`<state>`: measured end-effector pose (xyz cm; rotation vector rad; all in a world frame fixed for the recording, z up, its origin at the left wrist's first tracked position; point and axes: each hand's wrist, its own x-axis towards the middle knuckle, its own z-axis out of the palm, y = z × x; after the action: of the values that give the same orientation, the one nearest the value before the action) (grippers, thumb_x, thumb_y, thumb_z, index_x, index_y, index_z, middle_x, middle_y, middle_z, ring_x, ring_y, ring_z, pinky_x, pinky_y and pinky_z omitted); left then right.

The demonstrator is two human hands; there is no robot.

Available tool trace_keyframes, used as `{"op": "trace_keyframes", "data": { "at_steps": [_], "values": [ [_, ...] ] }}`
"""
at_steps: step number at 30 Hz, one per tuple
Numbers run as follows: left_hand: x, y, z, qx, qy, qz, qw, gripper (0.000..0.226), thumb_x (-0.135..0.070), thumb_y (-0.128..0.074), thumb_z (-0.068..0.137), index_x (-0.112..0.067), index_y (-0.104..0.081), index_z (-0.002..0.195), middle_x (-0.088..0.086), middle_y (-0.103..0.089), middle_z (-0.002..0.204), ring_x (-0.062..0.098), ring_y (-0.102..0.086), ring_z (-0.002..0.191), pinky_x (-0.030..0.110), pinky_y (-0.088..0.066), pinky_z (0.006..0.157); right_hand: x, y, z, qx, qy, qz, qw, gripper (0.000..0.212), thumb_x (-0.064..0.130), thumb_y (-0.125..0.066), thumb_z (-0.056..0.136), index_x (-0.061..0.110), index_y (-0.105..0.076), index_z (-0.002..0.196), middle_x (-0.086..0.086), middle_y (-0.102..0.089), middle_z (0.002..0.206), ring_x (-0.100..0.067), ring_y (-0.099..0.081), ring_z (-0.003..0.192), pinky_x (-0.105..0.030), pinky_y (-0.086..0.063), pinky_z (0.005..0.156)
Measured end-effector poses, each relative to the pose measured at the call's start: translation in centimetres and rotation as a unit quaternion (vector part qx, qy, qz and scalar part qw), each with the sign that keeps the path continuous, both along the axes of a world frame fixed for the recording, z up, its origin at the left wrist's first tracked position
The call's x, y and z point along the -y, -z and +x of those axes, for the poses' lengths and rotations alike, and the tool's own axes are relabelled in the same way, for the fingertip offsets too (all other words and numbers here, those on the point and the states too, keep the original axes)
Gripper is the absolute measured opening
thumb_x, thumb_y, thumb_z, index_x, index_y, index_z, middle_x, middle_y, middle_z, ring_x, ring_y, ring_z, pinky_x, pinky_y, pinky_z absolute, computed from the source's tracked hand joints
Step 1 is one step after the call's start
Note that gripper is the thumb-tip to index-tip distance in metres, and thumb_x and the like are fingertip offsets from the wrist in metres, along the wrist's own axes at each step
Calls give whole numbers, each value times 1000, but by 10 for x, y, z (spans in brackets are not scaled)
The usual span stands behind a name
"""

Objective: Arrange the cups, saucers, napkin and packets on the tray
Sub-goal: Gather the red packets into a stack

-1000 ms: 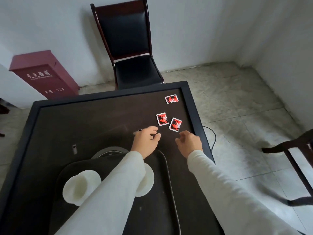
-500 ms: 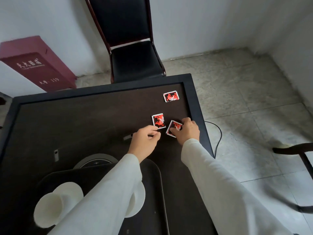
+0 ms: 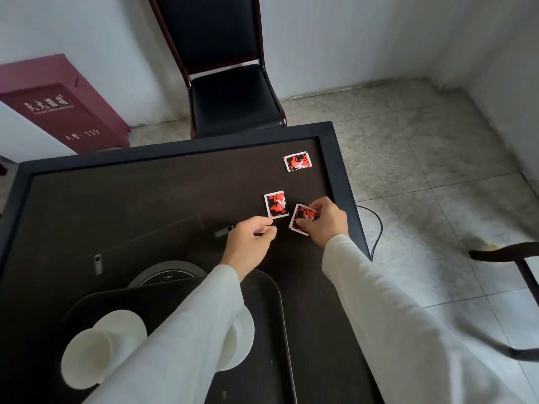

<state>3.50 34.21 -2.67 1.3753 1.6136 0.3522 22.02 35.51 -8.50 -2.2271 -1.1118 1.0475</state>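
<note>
One red packet (image 3: pixel 303 218) was pinched between the thumb and curled fingers of the right hand (image 3: pixel 325 223), close to the right edge of the table (image 3: pixel 131 205). It was probably held this way so that it could be lifted and carried to the tray (image 3: pixel 269 304). The left hand (image 3: pixel 250 243) was held just beside it, fingers curled and thumb against forefinger. Whether anything was gripped there could not be told. A second packet (image 3: pixel 276 204) was seen lying flat just beyond the hands, and a third packet (image 3: pixel 297 161) near the far right corner. On the tray, a cup (image 3: pixel 87 363) and a saucer (image 3: pixel 243 336) were already set, the saucer partly hidden by the left sleeve (image 3: pixel 189 330). No napkin was seen.
</note>
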Motion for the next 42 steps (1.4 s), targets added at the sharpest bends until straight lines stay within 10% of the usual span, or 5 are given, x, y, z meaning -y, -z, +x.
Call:
{"op": "trace_keyframes", "data": {
  "at_steps": [5,12,27,37,42],
  "values": [
    [2,-10,-8,24,-21,-10,999,31,-24,-62,101,-19,-66,132,3,-71,126,18,-67,116,45,-56,102,8,-13,-4,-50,-26,42,998,21,33,-84,79,30,-67,91,8,-72,89,-10,-67,86,-18,-46,66],
    [6,-23,-15,103,-54,-26,993,31,-24,-64,101,-17,-66,131,1,-73,118,18,-69,110,42,-59,98,18,-45,-22,-199,-118,78,970,13,30,-83,79,29,-76,90,-2,-77,86,-24,-75,86,-50,-59,88],
    [14,-46,-46,277,-67,-116,951,20,-19,-67,99,-18,-76,117,5,-79,109,24,-77,102,37,-63,86,24,-91,-56,-81,-266,143,950,16,22,-86,79,24,-78,92,11,-74,81,-5,-70,79,-20,-56,76],
    [12,-33,-63,236,-154,-75,957,20,-16,-68,99,-12,-76,117,9,-78,106,23,-76,101,43,-63,89,6,-52,-63,-99,-170,84,977,47,62,-91,54,31,-73,85,11,-74,81,-2,-68,75,-11,-52,64],
    [2,-30,-74,254,-172,-90,948,26,-17,-67,99,-17,-71,124,1,-78,112,19,-77,102,39,-63,90,-8,-22,-55,-12,-42,63,997,30,47,-81,80,24,-72,97,11,-70,87,-12,-67,88,-25,-51,75]
  ]
}}
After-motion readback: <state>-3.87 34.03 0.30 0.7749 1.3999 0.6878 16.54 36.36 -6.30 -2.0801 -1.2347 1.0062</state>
